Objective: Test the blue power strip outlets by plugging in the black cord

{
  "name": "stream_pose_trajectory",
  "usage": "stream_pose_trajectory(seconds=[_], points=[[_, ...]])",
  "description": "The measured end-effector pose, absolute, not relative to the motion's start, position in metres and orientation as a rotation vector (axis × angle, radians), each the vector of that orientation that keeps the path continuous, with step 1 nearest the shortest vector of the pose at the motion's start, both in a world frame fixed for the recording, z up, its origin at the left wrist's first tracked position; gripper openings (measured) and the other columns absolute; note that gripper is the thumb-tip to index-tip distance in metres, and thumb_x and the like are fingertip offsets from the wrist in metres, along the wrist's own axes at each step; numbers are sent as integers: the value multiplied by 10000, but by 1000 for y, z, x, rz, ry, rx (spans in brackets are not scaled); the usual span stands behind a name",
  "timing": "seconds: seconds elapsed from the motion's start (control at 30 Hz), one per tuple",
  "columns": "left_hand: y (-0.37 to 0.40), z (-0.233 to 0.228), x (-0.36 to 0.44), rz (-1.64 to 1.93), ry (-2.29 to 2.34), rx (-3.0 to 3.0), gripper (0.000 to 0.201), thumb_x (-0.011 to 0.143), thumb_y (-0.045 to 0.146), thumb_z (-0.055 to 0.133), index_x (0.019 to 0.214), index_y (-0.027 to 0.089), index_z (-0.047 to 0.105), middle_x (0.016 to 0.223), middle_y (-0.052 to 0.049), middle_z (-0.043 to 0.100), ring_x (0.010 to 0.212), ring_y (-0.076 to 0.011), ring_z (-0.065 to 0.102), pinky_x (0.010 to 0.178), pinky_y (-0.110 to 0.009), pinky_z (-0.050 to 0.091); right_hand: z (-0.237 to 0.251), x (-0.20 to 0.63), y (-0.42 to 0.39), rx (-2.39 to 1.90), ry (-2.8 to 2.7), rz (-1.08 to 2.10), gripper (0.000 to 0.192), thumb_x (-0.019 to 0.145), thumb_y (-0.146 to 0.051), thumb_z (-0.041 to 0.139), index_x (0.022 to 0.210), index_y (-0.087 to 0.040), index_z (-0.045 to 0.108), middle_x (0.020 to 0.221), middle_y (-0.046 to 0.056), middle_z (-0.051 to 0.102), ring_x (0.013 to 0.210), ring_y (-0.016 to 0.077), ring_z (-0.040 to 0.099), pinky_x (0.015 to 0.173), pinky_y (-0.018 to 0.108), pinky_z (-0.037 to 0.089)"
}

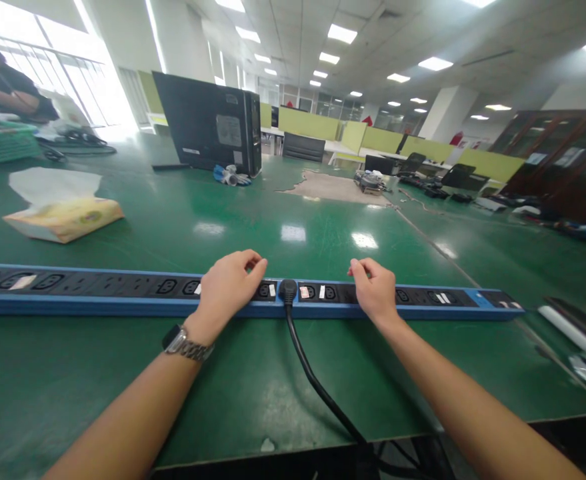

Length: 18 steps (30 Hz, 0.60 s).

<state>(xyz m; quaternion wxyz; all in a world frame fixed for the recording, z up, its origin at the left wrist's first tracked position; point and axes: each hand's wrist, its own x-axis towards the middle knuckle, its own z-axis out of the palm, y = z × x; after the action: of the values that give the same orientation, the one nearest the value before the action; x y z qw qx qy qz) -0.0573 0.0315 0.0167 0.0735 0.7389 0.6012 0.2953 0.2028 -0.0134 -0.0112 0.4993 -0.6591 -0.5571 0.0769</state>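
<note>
A long blue and black power strip lies across the green table in front of me. It has rows of sockets and several small white stickers. Near its middle a black plug sits in the strip, and its thick black cable runs down over the table's front edge. My left hand is over the strip, left of the plug, its fingers curled in towards the thumb; a watch is on that wrist. On the plug's other side is my right hand, fingers likewise curled to the thumb. Nothing shows in either hand.
A tissue pack lies at the left. Behind stands a black computer case with blue-grey gloves beside it. A person is at the far left by a green basket. Another device lies farther back.
</note>
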Motion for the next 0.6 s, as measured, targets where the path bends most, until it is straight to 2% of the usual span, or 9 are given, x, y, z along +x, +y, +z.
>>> stream_pose_trajectory(seconds=[0.07,0.1,0.17,0.23,0.3,0.37,0.47,0.53,0.6], points=[[37,9,-57,693,1770,2402,338,869,441,461,929,228,717,969,-87,734,908,-256,631,705,-295,400,-9,174,-32,-1590,-1347,510,463,849,-593,501,633,-198,607,584,34,640,533,137,559,532,252,407],[37,5,-56,618,1743,2469,356,878,440,446,952,226,721,985,-99,733,928,-266,633,726,-307,404,-9,158,-41,-1584,-1373,817,495,851,-633,475,684,-190,618,564,27,634,476,124,542,481,241,388],[37,1,-53,506,1718,2534,410,899,467,401,949,226,728,971,-113,737,897,-275,648,728,-321,407,-7,127,-54,-1513,-1319,1411,533,851,-678,441,845,-177,623,589,25,655,422,116,548,399,212,334],[34,2,-52,438,1719,2542,451,909,500,367,926,230,727,940,-113,744,845,-265,662,708,-316,403,-4,102,-56,-1374,-1146,1754,516,866,-651,449,934,-162,600,645,29,679,426,106,571,374,189,322],[32,4,-52,393,1755,2528,467,910,519,351,883,235,720,904,-106,748,819,-253,668,690,-306,396,5,88,-52,-1272,-961,1838,447,877,-585,488,898,-149,588,637,18,668,428,88,569,375,174,340],[31,7,-52,376,1771,2521,456,911,511,347,858,239,710,888,-93,750,811,-245,670,674,-301,389,19,84,-49,-1160,-919,1767,358,858,-508,562,838,-152,581,591,-10,638,420,73,555,388,165,363],[31,9,-52,357,1754,2542,446,914,482,339,843,237,704,886,-79,750,805,-248,671,655,-310,386,48,98,-58,-910,-1103,1604,284,805,-432,661,871,-162,600,588,-35,627,431,71,555,407,165,387],[31,7,-52,376,1750,2556,450,915,486,335,862,241,708,894,-72,749,817,-254,671,654,-320,389,63,118,-70,-825,-1173,1538,307,820,-450,650,922,-161,626,572,-45,601,398,56,515,382,157,353],[33,4,-52,408,1760,2557,453,913,499,339,881,248,714,897,-65,750,828,-260,672,660,-330,395,71,141,-80,-842,-1109,1514,364,848,-510,598,931,-159,642,501,-71,517,327,32,411,334,149,276]])
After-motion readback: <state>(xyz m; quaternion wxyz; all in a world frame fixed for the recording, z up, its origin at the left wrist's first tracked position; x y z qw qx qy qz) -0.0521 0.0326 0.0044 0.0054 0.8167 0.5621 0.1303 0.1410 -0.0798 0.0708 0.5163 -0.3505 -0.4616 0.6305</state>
